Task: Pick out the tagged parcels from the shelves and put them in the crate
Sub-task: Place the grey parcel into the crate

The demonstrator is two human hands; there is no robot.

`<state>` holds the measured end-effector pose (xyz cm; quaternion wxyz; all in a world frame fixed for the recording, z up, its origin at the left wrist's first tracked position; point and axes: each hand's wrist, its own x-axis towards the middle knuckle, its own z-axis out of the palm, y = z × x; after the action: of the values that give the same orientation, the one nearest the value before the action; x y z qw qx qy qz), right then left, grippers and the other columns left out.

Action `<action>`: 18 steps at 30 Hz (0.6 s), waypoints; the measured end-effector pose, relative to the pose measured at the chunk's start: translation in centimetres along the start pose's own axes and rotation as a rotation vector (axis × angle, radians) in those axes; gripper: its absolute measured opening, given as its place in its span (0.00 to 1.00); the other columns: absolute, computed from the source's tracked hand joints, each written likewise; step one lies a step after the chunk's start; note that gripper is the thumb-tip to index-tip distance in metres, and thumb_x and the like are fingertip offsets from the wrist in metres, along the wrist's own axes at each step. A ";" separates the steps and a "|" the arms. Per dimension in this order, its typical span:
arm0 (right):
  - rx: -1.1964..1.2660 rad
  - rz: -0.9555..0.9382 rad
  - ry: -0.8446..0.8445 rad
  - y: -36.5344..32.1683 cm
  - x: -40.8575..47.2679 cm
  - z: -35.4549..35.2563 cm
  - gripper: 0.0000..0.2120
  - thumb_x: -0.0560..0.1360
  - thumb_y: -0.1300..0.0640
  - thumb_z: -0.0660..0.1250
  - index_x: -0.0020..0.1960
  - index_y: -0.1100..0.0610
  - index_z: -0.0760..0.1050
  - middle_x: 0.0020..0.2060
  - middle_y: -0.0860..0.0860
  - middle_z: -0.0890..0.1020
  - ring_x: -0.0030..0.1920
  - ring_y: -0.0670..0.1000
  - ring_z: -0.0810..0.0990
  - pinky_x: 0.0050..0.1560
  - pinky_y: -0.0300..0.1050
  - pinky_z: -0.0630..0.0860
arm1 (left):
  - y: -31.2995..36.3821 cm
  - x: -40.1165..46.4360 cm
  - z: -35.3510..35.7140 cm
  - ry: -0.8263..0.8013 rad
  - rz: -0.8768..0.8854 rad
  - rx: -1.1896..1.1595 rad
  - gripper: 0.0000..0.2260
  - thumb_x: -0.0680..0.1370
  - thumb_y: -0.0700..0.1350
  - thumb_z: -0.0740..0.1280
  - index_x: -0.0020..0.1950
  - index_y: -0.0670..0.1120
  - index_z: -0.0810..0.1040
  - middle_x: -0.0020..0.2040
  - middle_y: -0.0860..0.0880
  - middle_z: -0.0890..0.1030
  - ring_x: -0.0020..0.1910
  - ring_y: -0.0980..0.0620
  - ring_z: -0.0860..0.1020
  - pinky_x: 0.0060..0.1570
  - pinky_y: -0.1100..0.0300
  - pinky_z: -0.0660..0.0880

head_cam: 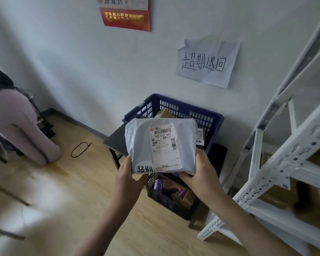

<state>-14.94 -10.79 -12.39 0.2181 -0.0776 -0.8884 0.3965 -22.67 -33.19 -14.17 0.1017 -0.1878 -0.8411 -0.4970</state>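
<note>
Left hand and right hand grip a grey parcel above the blue crate; white shelving stands alongside.

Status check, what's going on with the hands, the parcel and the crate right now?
Left hand and right hand both grip the grey parcel, marked in handwriting. Held above the blue crate, which already holds parcels. Nothing in the way.

— Which parcel is it?
— A pale grey plastic mailer, held flat above the crate, its white shipping label facing up (a handwritten tag sits at its near left corner).
— And the crate?
— Dark blue, perforated walls, against the wall, with brown parcels already inside.
</note>
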 end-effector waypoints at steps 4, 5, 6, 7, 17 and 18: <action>-0.012 0.006 0.016 -1.1 3.3 -0.4 0.38 0.70 0.52 0.79 0.73 0.55 0.64 0.60 0.43 0.69 0.65 0.45 0.73 0.55 0.32 0.79 | 0.2 4.0 -0.2 -0.050 -0.013 -0.013 0.29 0.70 0.42 0.79 0.69 0.49 0.73 0.52 0.53 0.80 0.50 0.51 0.79 0.44 0.60 0.77; -0.020 0.003 0.023 -1.0 4.3 -0.4 0.38 0.71 0.52 0.79 0.73 0.55 0.64 0.60 0.43 0.70 0.65 0.45 0.73 0.57 0.37 0.81 | 0.0 5.3 0.0 -0.064 -0.001 -0.013 0.29 0.70 0.43 0.79 0.69 0.49 0.73 0.53 0.53 0.80 0.52 0.52 0.79 0.46 0.56 0.79; -0.033 0.003 0.030 -0.8 5.3 -0.5 0.37 0.71 0.52 0.79 0.73 0.55 0.63 0.61 0.44 0.70 0.65 0.46 0.73 0.57 0.42 0.82 | -0.3 6.5 0.2 -0.074 0.004 -0.010 0.28 0.71 0.44 0.79 0.68 0.49 0.73 0.54 0.54 0.80 0.53 0.53 0.79 0.47 0.54 0.80; -0.044 0.005 0.038 -0.6 6.3 -0.4 0.37 0.71 0.51 0.79 0.73 0.55 0.63 0.61 0.44 0.70 0.65 0.46 0.73 0.58 0.45 0.82 | -0.4 7.8 0.6 -0.083 0.002 -0.010 0.28 0.71 0.44 0.79 0.68 0.50 0.73 0.54 0.54 0.80 0.53 0.53 0.79 0.47 0.54 0.81; -0.019 0.095 0.038 6.7 18.3 2.3 0.34 0.70 0.46 0.79 0.70 0.53 0.67 0.57 0.45 0.72 0.57 0.46 0.76 0.53 0.44 0.81 | -2.5 21.3 6.7 -0.222 -0.038 0.031 0.20 0.72 0.43 0.77 0.56 0.55 0.72 0.50 0.57 0.79 0.47 0.57 0.79 0.40 0.57 0.80; -0.017 0.110 0.037 7.5 19.2 2.6 0.34 0.70 0.46 0.79 0.70 0.52 0.67 0.57 0.44 0.72 0.57 0.45 0.76 0.54 0.44 0.81 | -3.0 22.7 7.4 -0.244 -0.048 0.041 0.19 0.72 0.43 0.77 0.55 0.55 0.72 0.49 0.57 0.79 0.47 0.57 0.79 0.40 0.57 0.80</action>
<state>-33.51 -1.58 -13.20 0.2115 -0.1356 -0.8818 0.3991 -44.40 -23.20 -12.03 -0.0096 -0.2246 -0.8615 -0.4553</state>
